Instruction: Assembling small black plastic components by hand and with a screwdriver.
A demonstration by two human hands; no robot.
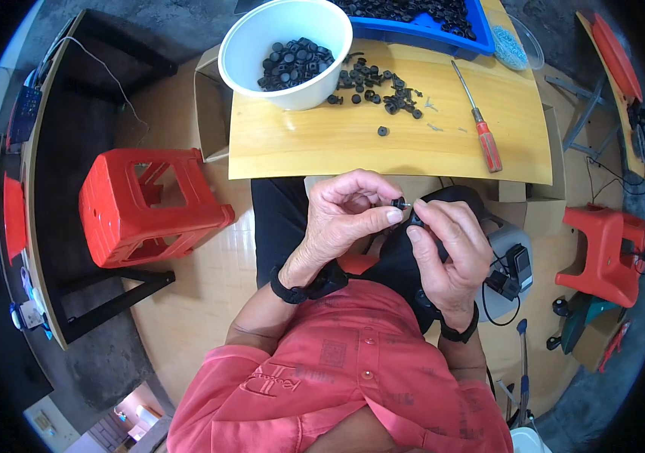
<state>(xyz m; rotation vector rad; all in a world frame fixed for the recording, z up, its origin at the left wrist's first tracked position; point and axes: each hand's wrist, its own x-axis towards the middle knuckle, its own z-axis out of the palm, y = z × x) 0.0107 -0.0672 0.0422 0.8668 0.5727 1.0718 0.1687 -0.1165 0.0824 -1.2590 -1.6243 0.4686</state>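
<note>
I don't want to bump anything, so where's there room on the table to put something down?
On the table, it's bare in front of the white bowl, left of the lone black piece, and between the screwdriver and the right edge. It's crowded farther back, with the bowl, blue tray and loose black pieces.

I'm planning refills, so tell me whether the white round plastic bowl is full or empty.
The white round plastic bowl is partly full: small black round parts lie inside, bare wall showing around them.
</note>
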